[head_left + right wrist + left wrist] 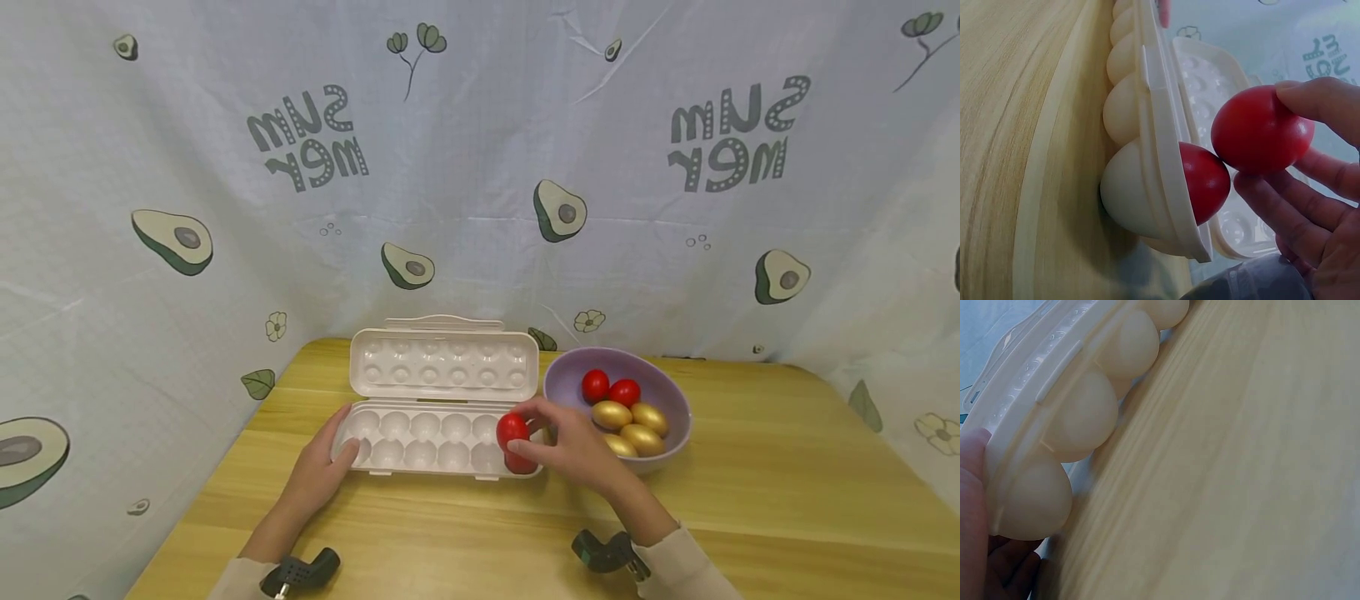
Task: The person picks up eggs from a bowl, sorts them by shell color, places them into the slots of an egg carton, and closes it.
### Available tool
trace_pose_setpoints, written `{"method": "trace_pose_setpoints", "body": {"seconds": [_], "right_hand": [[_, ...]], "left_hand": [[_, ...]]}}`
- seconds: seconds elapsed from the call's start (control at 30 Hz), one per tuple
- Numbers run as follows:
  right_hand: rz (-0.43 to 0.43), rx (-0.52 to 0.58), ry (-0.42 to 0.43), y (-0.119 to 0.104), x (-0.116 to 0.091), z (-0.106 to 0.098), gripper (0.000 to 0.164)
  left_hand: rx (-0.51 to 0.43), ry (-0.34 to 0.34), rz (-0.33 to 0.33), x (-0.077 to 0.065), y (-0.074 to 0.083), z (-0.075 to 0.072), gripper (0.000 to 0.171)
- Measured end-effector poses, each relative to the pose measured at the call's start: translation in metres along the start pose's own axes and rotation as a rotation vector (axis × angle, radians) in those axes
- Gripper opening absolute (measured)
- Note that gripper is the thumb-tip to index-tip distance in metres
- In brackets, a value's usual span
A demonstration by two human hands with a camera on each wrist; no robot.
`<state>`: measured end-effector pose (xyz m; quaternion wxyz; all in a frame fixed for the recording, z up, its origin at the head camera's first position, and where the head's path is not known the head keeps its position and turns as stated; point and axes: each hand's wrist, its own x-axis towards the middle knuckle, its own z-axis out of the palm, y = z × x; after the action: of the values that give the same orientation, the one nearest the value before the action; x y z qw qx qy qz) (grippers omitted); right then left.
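Carton (422, 455) of pale plastic, with two rows of rounded cups, lying lengthwise on the wood-grained counter (450, 533). Its lid (445, 367) is tilted back along the far edge, the dimpled inner side showing. The left hand (318, 468) grips the carton's left end, the thumb over the rim and the other fingers (1013, 569) partly hidden below it. The right hand (568, 443) pinches a glossy red egg (1262, 129) between thumb and fingertips, above the carton's right end; the spread of these fingers is narrowed to the egg's width. A second red egg (1205, 181) sits in the right-end cup of the near row. In the right wrist view the two eggs meet in outline; whether they touch cannot be told. Just right of the carton stands a purple bowl (679, 414), containing two red eggs (596, 387) toward the back and four golden eggs (642, 439) toward the front. Behind the counter hangs a white curtain (480, 150) printed with avocados, flowers and mirrored lettering.
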<state>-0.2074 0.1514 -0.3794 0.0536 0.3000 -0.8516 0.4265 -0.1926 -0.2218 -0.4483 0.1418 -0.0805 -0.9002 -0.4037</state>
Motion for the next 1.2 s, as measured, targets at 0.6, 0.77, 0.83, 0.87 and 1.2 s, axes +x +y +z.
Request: {"method": "trace_pose_setpoints", "body": {"seconds": [0.6, 0.77, 0.83, 0.87, 1.2], "right_hand": [[0.019, 0.001, -0.014, -0.0023, -0.0003, 0.0002, 0.031], [0.020, 0.003, -0.024, -0.0022, 0.0003, 0.0009, 0.029], [0.022, 0.007, -0.028, -0.0024, 0.0005, 0.0011, 0.029], [0.022, 0.005, -0.028, -0.0021, 0.0005, 0.0012, 0.029], [0.044, -0.025, -0.021, -0.0026, 0.0010, 0.0029, 0.031]], "left_hand": [[-0.001, -0.006, 0.012, -0.0002, 0.0002, -0.0004, 0.055], [0.001, -0.002, 0.012, -0.0005, 0.0000, -0.0004, 0.055], [0.003, -0.002, 0.013, -0.0005, -0.0002, -0.0003, 0.055], [0.002, -0.002, 0.013, -0.0005, -0.0002, -0.0003, 0.054], [0.010, 0.002, 0.015, -0.0002, -0.0008, 0.0000, 0.054]]}}
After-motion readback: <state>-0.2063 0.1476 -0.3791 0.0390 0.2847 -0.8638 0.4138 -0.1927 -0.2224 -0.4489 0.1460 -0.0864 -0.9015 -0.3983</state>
